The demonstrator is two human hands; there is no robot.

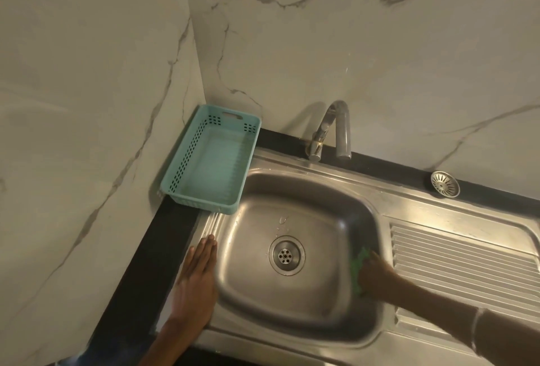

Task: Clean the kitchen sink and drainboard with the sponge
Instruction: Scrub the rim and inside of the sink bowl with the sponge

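Sponge (360, 272): green; pressed against the right inner wall of the sink basin, low on the wall, well right of the drain; only a narrow strip shows past the fingers.
Right hand (377, 275): reaches in over the drainboard edge; fingers appear curled onto the sponge, holding it to the steel; blurred, so the exact finger placement cannot be told.
Left hand (196, 278): flat on the left rim of the sink, fingers straight and together, holding nothing.
Sink basin (257, 295): stainless steel, rounded corners; a few water drops just behind the drain (286, 255).
Drainboard (464, 260): ribbed steel, right of the basin; appears not yet being wiped.
Handling, judged: sponge likely soft, light, compressible, slick when wet; best held across its back with fingers spread so the whole face bears on the curved wall; a pinch at one edge would fold it.
Basket (209, 161): turquoise plastic, perforated sides; stands in the left rear corner, overlapping the sink rim.
Tap (333, 131): chrome, behind the basin; no water visibly running.
Strainer (444, 184): loose metal sink strainer on the dark ledge at the rear right.
Hard to make out: sponge thickness and any scouring face; soap or residue on the steel; drainboard cut off at the right edge; near rim partly out of view.
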